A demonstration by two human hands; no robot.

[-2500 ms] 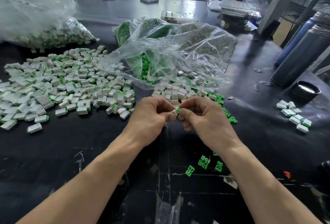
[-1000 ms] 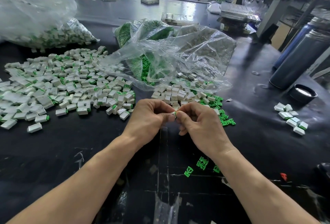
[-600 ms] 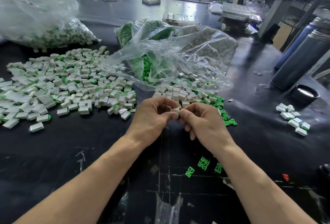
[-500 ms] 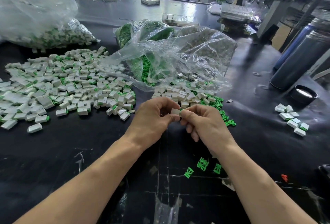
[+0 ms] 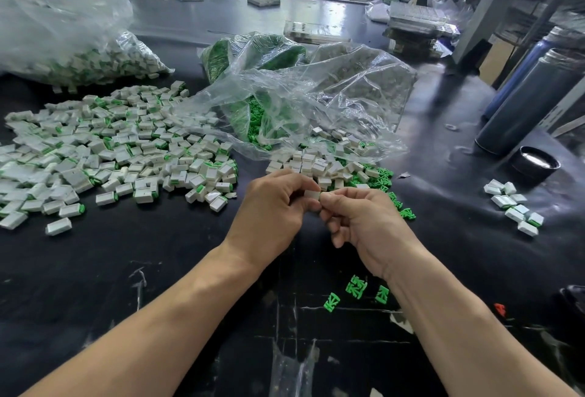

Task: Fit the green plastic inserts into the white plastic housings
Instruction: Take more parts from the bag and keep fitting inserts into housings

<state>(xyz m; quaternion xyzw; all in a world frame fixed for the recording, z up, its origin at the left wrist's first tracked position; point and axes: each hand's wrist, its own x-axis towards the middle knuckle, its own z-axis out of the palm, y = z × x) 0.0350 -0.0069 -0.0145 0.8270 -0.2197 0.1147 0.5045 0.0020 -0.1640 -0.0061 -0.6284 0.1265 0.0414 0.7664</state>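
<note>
— Green no longer shows between the fingertips; only a white housing (image 5: 312,194) does now.
— Who holds it?
— Left hand (image 5: 273,207) and right hand (image 5: 361,221) both pinch it, above the black table (image 5: 158,270), near the loose green inserts (image 5: 356,289).

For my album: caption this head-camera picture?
Both hands, left hand and right hand, pinch one white housing.

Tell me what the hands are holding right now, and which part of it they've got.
A white housing, pinched between both hands: left hand on its left end, right hand on its right end. No green insert shows at the grip.
</note>
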